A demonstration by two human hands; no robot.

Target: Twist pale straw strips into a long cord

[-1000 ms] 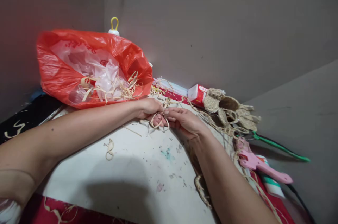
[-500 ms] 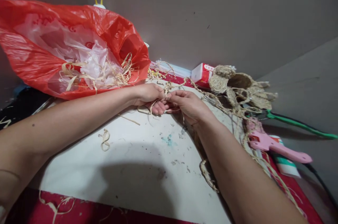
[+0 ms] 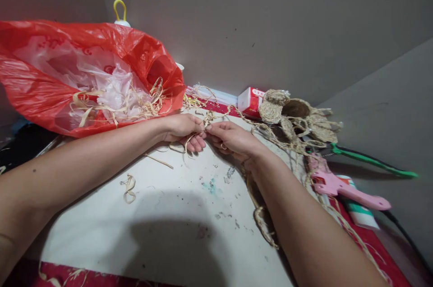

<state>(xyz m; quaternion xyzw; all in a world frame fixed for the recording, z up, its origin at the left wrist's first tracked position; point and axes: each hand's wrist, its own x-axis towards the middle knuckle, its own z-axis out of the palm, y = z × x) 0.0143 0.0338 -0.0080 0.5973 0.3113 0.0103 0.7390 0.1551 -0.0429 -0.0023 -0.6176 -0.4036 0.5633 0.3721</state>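
Both hands meet at the far side of the white board (image 3: 162,224). My left hand (image 3: 185,130) pinches a thin, pale strand of dried fibre (image 3: 188,141), its lower fingers curled loosely beneath. My right hand (image 3: 233,139) has thumb and forefinger closed on the same fibre, close to the left fingertips. Just beyond the fingers, a knotted bit of braided cord (image 3: 209,118) lies on the board. From there the twisted cord runs right, toward a bundle of woven fibre pieces (image 3: 296,116). The exact grip point is small and partly hidden by the fingers.
A red plastic bag (image 3: 135,43) holding fibre strips and clear plastic stands at the left. On the right lie a pink glue gun (image 3: 348,192), a green-handled tool (image 3: 375,161) and a white-and-green tube (image 3: 360,212). A red-and-white box (image 3: 250,101) sits by the wall. Loose fibre (image 3: 129,189) lies on the board.
The view has tilted and shifted, so everything sits slightly lower and further left. The right hand has drawn slightly apart from the left fingers; both still pinch the strand.
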